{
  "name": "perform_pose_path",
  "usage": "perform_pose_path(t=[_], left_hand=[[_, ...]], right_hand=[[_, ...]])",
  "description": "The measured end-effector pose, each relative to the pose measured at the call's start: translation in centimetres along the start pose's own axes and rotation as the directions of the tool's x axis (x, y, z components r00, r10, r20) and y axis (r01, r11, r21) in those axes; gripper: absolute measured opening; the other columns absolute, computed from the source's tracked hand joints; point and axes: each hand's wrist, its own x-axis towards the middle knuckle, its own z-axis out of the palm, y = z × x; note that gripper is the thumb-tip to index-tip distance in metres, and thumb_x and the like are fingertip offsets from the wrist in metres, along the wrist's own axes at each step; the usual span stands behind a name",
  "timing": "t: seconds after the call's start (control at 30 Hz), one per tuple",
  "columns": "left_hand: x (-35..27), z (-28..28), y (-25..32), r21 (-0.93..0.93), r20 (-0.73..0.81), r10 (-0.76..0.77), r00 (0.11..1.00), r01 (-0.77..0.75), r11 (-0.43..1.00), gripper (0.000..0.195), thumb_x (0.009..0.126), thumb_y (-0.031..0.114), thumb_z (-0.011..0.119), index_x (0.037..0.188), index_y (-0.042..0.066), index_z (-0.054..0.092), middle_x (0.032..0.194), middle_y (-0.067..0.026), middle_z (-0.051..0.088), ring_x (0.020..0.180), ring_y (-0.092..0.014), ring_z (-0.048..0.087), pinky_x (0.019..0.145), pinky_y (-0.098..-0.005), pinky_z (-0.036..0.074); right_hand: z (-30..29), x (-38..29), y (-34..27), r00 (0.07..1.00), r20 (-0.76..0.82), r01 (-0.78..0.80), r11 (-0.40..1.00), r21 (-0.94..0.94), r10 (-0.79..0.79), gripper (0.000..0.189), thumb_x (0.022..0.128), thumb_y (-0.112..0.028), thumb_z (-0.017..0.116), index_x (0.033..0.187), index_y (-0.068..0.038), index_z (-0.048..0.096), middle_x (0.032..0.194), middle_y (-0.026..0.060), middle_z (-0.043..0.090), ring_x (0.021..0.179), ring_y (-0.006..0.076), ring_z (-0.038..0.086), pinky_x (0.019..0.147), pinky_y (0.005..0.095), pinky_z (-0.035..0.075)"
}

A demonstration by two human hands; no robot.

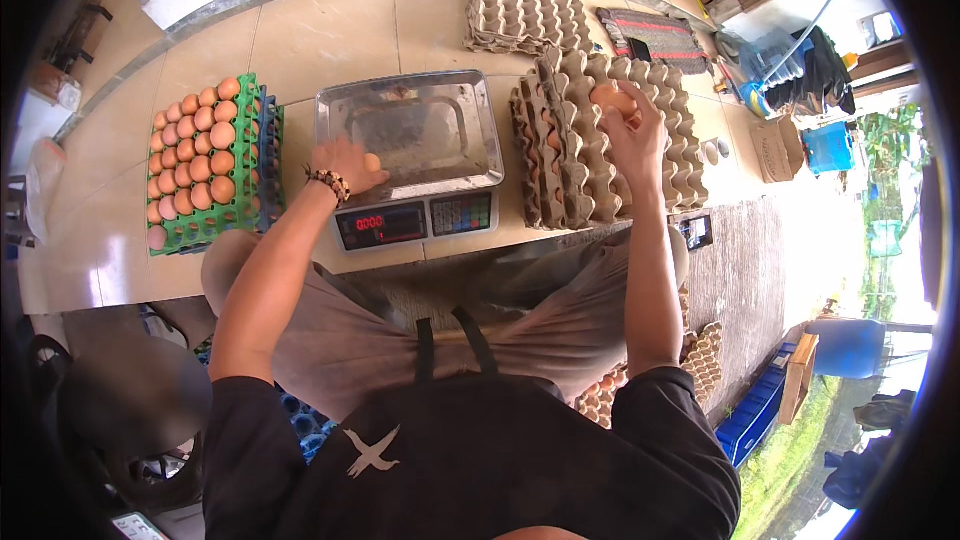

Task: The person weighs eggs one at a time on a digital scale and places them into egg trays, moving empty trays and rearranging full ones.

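Observation:
My left hand (351, 165), with a beaded bracelet at its wrist, is at the left edge of the metal pan (409, 116) of a digital scale. A brown egg (372, 163) shows beside its fingers; whether they grip it is unclear. The scale's display (381, 226) is lit and reads zero. My right hand (634, 120) grips brown eggs (615, 99) over stacked pulp egg trays (577, 157) to the right of the scale; its fingers hide part of them. Left of the scale, a green plastic egg tray (244, 157) holds rows of brown eggs on top of a blue tray.
More pulp trays (525, 4) are stacked behind the scale. A woven mat (656, 37) with a dark phone-like object lies at the back right. A phone (696, 232) lies by my right knee. A cardboard box (776, 150) and a blue container (829, 148) stand farther right.

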Motion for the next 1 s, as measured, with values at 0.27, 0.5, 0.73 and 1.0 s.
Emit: perform_pose_path(t=[0.27, 0.5, 0.73, 1.0], left_hand=[[0.2, -1.9, -1.9, -0.209, -0.103, -0.080, 0.991, 0.057, 0.976, 0.065, 0.082, 0.067, 0.058, 0.095, 0.005, 0.072, 0.108, -0.0197, 0.066, 0.102, -0.035, 0.065, 0.086, -0.0450, 0.052], [2.3, -1.8, -3.6, -0.376, -0.399, -0.118, 0.909, -0.045, 0.926, 0.017, 0.082, 0.023, 0.059, 0.083, 0.008, 0.067, 0.099, -0.0189, 0.065, 0.095, -0.037, 0.065, 0.082, -0.0460, 0.053], [3.0, 0.0, -5.0, -0.319, -0.477, 0.008, 0.879, -0.181, 0.930, 0.026, 0.072, 0.008, 0.067, 0.096, 0.002, 0.060, 0.085, -0.0224, 0.065, 0.091, -0.040, 0.064, 0.080, -0.0473, 0.052], [3.7, 2.7, -3.7, -0.336, -0.398, 0.140, 0.907, -0.287, 0.897, 0.029, 0.072, 0.006, 0.067, 0.098, 0.003, 0.055, 0.096, -0.0245, 0.064, 0.095, -0.040, 0.063, 0.084, -0.0486, 0.051]], right_hand=[[0.3, -1.9, 1.4, 0.996, -0.092, -0.044, 0.880, -0.472, 0.000, 0.030, 0.077, -0.014, 0.070, 0.106, -0.009, 0.071, 0.091, 0.0101, 0.072, 0.089, 0.0295, 0.069, 0.077, 0.0401, 0.054], [12.2, -9.3, -4.0, 0.843, 0.366, 0.411, 0.911, 0.037, -0.395, 0.030, 0.081, -0.012, 0.066, 0.110, -0.004, 0.064, 0.100, 0.0183, 0.067, 0.093, 0.0337, 0.067, 0.080, 0.0442, 0.055], [26.9, -14.4, -7.8, 0.767, 0.641, 0.178, 0.968, -0.177, -0.025, 0.045, 0.079, -0.026, 0.071, 0.116, -0.004, 0.055, 0.113, 0.0286, 0.058, 0.092, 0.0489, 0.064, 0.079, 0.0508, 0.055], [22.8, -12.9, -5.7, 0.710, 0.695, -0.255, 0.962, 0.101, 0.115, 0.023, 0.079, -0.017, 0.067, 0.095, -0.001, 0.064, 0.079, 0.0156, 0.064, 0.078, 0.0265, 0.068, 0.064, 0.0398, 0.058]])
